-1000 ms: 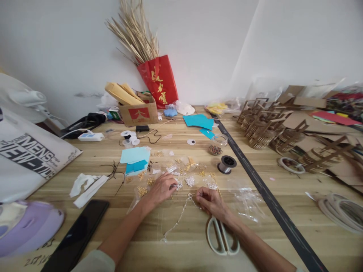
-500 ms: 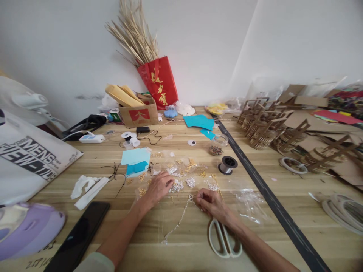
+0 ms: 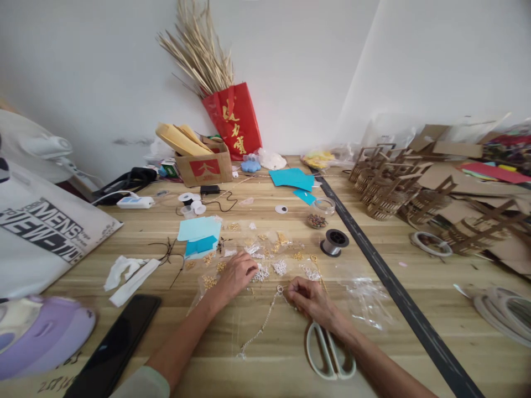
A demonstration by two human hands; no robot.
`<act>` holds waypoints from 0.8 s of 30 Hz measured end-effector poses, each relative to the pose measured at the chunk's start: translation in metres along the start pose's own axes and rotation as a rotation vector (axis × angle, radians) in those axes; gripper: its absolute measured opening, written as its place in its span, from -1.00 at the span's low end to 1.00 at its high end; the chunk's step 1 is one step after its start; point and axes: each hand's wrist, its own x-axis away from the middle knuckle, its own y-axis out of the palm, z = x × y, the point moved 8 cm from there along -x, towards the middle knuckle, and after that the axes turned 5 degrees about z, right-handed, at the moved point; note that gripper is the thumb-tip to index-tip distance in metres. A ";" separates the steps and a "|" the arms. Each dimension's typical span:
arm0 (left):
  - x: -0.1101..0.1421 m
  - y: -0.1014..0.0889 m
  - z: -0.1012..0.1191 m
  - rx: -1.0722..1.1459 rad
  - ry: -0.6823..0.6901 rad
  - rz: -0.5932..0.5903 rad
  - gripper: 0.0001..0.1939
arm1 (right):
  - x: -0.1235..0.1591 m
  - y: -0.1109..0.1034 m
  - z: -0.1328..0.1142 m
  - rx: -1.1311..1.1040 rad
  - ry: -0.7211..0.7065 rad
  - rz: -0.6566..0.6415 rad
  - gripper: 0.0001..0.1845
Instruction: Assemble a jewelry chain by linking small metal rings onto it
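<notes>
My left hand [image 3: 235,275] rests on the wooden table [image 3: 265,342] with its fingertips curled over a small clear bag of silver charms [image 3: 261,272]; what they pinch is hidden. My right hand [image 3: 310,299] is closed in a pinch on the top end of a thin silver chain [image 3: 259,326] that trails down and left across the wood. Small bags of gold and silver findings [image 3: 279,249] lie spread just beyond both hands. White-handled scissors [image 3: 329,351] lie under my right wrist.
A black phone [image 3: 114,345] and a purple object [image 3: 39,334] lie at the near left, with white scraps [image 3: 126,272] and blue paper [image 3: 199,232] beyond. A wire spool [image 3: 334,242], a bead jar [image 3: 318,213], crumpled plastic [image 3: 367,301], a black strip [image 3: 398,301] and cardboard models [image 3: 415,193] lie to the right.
My left hand has shifted slightly over the bag of silver charms. My right hand and the chain have stayed in place.
</notes>
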 end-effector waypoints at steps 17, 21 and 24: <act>-0.002 0.001 0.000 -0.030 0.018 0.034 -0.84 | 0.000 0.001 0.002 0.011 0.011 -0.020 -0.75; -0.003 -0.010 -0.003 0.104 -0.067 0.130 -0.88 | 0.001 0.001 -0.001 0.008 -0.003 -0.019 -0.74; -0.003 -0.018 -0.005 0.298 -0.190 0.174 -0.90 | 0.001 0.002 0.001 0.006 0.000 -0.024 -0.75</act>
